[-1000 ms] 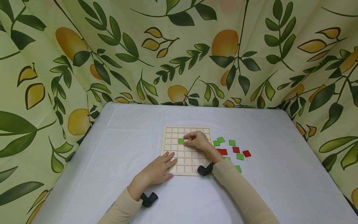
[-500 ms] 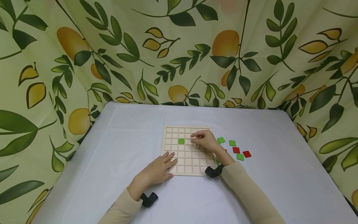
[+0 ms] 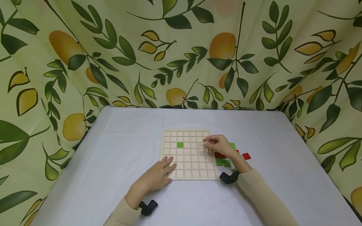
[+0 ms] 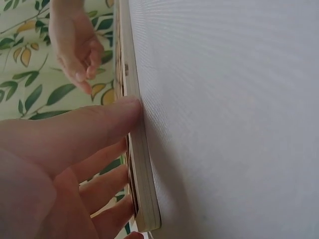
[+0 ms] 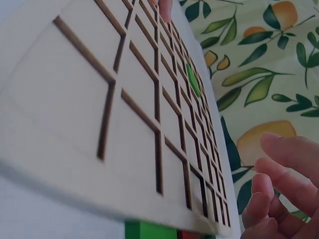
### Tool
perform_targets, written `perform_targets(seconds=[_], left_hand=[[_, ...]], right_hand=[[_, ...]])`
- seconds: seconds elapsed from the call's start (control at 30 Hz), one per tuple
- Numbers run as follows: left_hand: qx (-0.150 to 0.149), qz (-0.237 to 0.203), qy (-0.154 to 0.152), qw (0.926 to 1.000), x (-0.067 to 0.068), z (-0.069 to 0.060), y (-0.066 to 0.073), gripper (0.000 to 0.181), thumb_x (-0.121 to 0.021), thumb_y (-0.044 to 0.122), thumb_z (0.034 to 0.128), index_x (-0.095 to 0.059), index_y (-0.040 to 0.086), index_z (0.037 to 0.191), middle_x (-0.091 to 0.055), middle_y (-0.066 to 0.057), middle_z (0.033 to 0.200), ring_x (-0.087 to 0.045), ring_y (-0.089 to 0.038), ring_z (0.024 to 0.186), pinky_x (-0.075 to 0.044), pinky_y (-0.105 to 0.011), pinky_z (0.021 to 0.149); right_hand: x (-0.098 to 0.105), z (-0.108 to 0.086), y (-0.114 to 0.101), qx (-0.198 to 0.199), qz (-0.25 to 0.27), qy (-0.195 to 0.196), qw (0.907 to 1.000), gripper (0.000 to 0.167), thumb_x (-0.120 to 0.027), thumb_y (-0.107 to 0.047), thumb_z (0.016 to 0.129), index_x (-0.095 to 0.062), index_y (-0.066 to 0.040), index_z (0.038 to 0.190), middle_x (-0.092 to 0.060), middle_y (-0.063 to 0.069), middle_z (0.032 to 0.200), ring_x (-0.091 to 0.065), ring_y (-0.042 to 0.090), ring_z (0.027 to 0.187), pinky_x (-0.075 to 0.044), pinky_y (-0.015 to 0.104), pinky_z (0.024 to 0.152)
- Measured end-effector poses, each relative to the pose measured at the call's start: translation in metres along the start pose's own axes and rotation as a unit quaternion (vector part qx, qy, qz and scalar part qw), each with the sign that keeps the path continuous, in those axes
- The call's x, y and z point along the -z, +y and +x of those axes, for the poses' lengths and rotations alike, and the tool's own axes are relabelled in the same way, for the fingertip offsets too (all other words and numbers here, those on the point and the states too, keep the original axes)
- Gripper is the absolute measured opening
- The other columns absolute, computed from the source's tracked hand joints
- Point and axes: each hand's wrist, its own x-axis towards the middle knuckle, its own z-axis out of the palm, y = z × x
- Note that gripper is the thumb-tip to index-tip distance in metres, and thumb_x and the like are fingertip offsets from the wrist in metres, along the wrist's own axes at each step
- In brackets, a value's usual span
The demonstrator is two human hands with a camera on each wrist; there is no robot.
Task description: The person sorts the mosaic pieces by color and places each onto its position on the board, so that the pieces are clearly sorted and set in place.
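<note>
A pale wooden grid board (image 3: pixel 187 157) lies on the table, with one green tile (image 3: pixel 180 144) in a cell of its upper left part. My left hand (image 3: pixel 152 177) rests on the board's lower left corner, fingers spread; in the left wrist view its thumb (image 4: pixel 114 117) touches the board's side edge. Over the board's right edge hovers my right hand (image 3: pixel 222 145), its fingers loosely bent with nothing between them; the right wrist view shows these fingers (image 5: pixel 289 174) apart from the board (image 5: pixel 134 107).
Right of the board lie several loose green tiles (image 3: pixel 227 163) and red tiles (image 3: pixel 246 156), some partly covered by my right hand. A white cloth covers the table (image 3: pixel 121 138). Behind it hangs a curtain (image 3: pixel 175 62) printed with leaves and fruit.
My right hand has moved right, away from the green tile in the grid to the board's right edge. My left hand has stayed on the board. The head view has shifted slightly.
</note>
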Motion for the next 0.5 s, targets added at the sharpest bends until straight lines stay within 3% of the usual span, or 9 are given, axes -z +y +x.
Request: perform_targets(seconds=[0.23,0.5], left_hand=[[0.006,-0.009,-0.001,0.9999,-0.002,0.000,-0.001,0.056,-0.062,0.025,0.0924,-0.045,0.010,0.144,-0.031,-0.013,0.159,-0.025,-0.037,0.149,-0.029,-0.055,0.119],[0.010,-0.013,0.000,0.9999,-0.002,0.002,-0.001,0.056,-0.063,0.024,0.0916,-0.046,0.009,0.143,-0.032,-0.013,0.158,-0.025,-0.037,0.149,-0.029,-0.055,0.119]], right_hand=[[0.018,-0.008,0.006,-0.035,0.000,0.012,0.9993,0.032,-0.069,-0.014,0.086,-0.067,0.001,0.114,-0.055,0.000,0.078,-0.046,0.011,0.058,-0.042,0.021,0.049],[0.033,-0.012,0.014,-0.037,-0.008,0.015,0.9992,0.036,-0.071,-0.018,0.086,-0.066,0.002,0.115,-0.058,0.002,0.078,-0.049,0.015,0.056,-0.042,0.024,0.048]])
